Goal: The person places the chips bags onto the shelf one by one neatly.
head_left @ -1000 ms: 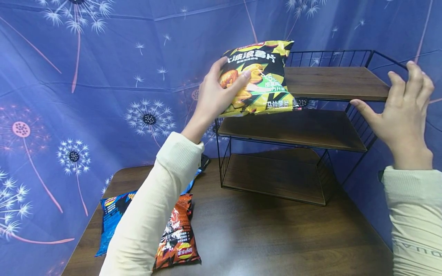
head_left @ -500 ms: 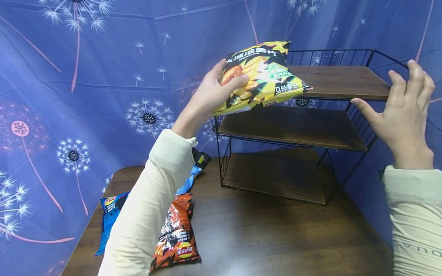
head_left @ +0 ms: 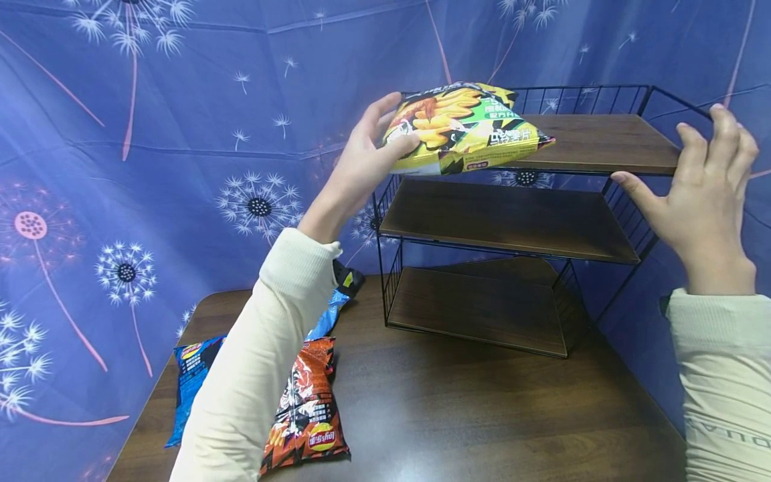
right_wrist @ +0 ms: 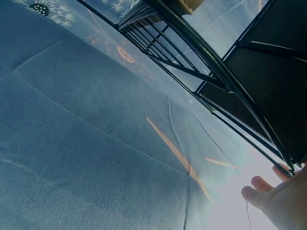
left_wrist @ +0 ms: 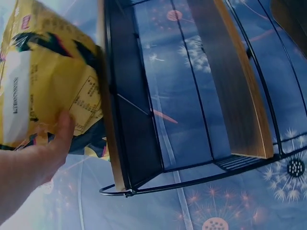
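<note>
At lower left, a red Lay's chip bag (head_left: 310, 408) lies on the desk (head_left: 494, 402). At upper right, the right hand (head_left: 707, 194) has its fingers spread beside the wooden top shelf (head_left: 602, 140); at upper centre, the left hand (head_left: 364, 161) grips a yellow potato-chip bag (head_left: 460, 130), before dandelion-patterned cloth (head_left: 181, 167).

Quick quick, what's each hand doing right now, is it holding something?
Left hand: holding the yellow chip bag.
Right hand: open, beside the top shelf; I can't tell if it's touching.
</note>
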